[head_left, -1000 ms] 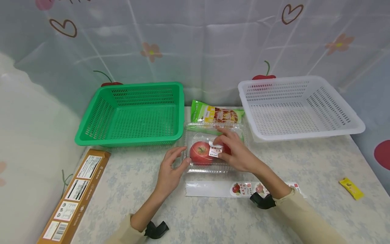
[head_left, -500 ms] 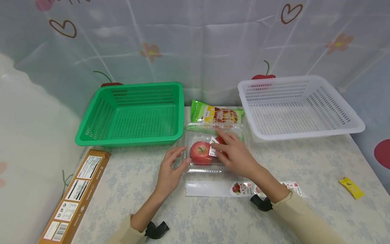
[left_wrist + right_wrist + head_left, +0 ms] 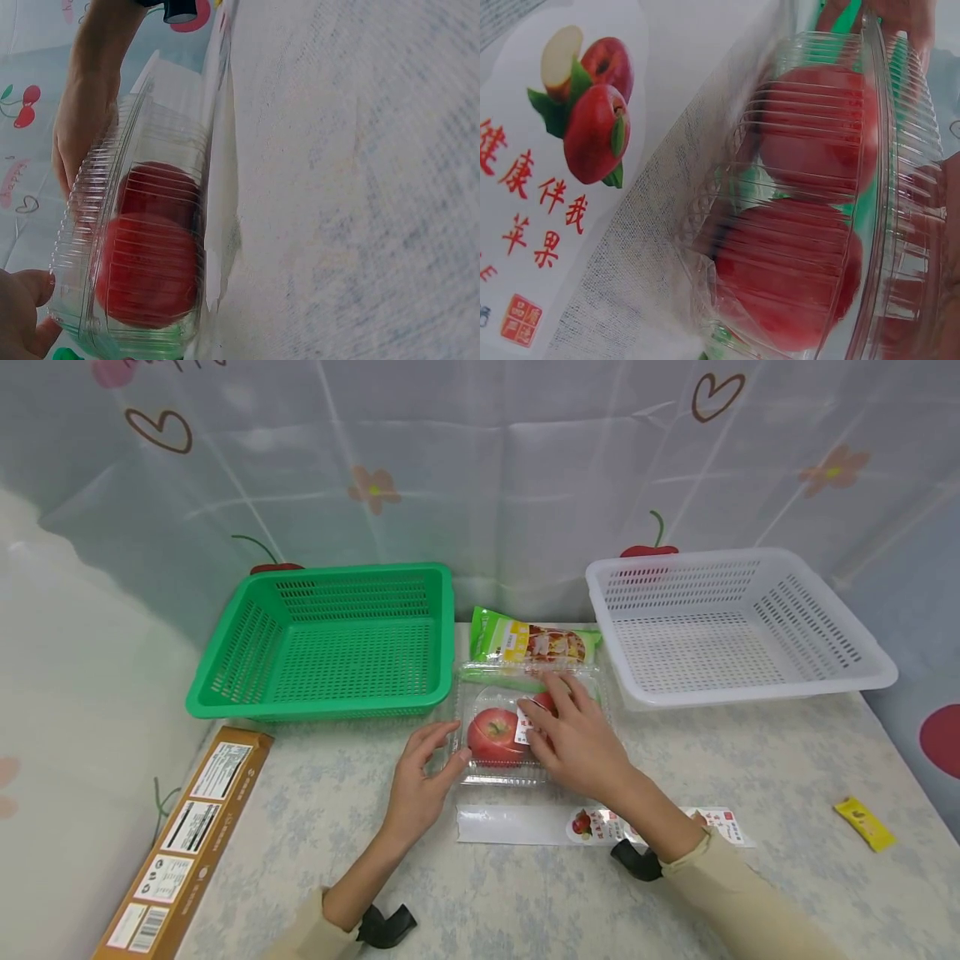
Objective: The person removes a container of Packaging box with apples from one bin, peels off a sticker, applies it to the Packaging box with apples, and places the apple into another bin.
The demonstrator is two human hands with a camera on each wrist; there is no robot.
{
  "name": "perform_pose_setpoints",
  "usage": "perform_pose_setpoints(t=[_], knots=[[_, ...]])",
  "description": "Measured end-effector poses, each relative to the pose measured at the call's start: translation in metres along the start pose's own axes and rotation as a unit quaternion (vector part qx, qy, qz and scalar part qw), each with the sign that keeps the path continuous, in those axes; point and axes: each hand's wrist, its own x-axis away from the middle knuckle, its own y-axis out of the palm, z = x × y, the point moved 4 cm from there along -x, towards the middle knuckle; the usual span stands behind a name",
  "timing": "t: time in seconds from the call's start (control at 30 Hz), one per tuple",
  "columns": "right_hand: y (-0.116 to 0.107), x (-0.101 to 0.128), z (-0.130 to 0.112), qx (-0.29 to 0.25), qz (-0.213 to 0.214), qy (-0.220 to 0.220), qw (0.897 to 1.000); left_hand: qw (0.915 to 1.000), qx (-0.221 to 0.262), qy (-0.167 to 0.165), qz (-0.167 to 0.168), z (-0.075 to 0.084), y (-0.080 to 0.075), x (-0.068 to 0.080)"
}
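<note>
While the left hand [image 3: 422,781] steadies the clear apple box [image 3: 491,768] with relaxed fingers, the right hand [image 3: 576,735] presses flat on its lid

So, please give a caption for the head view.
Right hand presses a label onto a clear apple box; left hand steadies it.

I see my right hand [image 3: 581,739] lying flat on the lid of a clear plastic clamshell box [image 3: 525,727], fingers pressing a white sticker [image 3: 525,727] onto it. 2 red apples [image 3: 493,735] sit inside. My left hand [image 3: 420,781] rests against the box's left edge, fingers loosely extended. A strip of sticker backing [image 3: 525,825] with apple labels lies on the table [image 3: 787,777] just in front of the box. Behind it lies a green snack packet [image 3: 532,643], between a green basket [image 3: 330,643] and a white basket [image 3: 735,622]. A brown carton [image 3: 187,839] lies at far left, a small yellow packet [image 3: 864,822] at far right.
</note>
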Motion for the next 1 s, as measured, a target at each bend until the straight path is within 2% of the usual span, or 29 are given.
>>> perform_pose_setpoints(t=[0.33,0.53,0.8,0.9,1.0], knots=[[0.001,-0.001,0.001,0.021,0.023,-0.006,0.999,1.0,0.009,0.002,0.002,0.002,0.001,-0.001],[0.0,-0.002,0.004,0.005,0.021,0.017,1.0,1.0,0.007,0.004,0.0,0.001,0.002,-0.002],[-0.005,0.004,0.002,-0.027,0.089,0.03,0.995,0.9999,0.002,-0.012,0.004,0.006,0.002,-0.002],[-0.005,0.005,0.001,-0.027,0.109,0.02,0.993,0.9998,0.003,-0.018,0.006,0.013,0.002,-0.002],[-0.005,0.006,0.001,-0.034,0.129,-0.009,0.991,0.9998,0.004,-0.019,0.008,0.017,0.001,-0.001]])
